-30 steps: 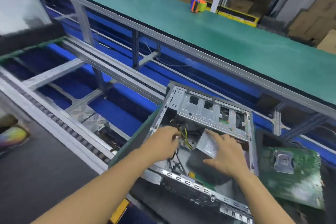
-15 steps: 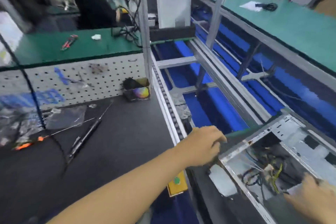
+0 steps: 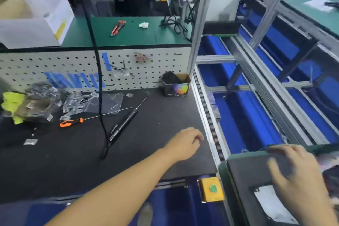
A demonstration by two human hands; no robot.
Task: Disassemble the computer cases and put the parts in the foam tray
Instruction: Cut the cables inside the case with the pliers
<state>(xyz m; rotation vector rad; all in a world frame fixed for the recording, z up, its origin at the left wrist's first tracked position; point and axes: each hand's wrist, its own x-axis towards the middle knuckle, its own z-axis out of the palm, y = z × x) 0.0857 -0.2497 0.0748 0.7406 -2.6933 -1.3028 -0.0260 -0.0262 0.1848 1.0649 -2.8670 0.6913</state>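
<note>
Head view: right hand on dark-side-up case.

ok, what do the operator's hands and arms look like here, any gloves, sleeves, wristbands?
No gloves: the left hand and right hand are both bare. The left forearm is bare to the frame edge, with no sleeve, watch or band. The right hand is motion-blurred, so a ring cannot be ruled out; its wrist shows no cuff.
</note>
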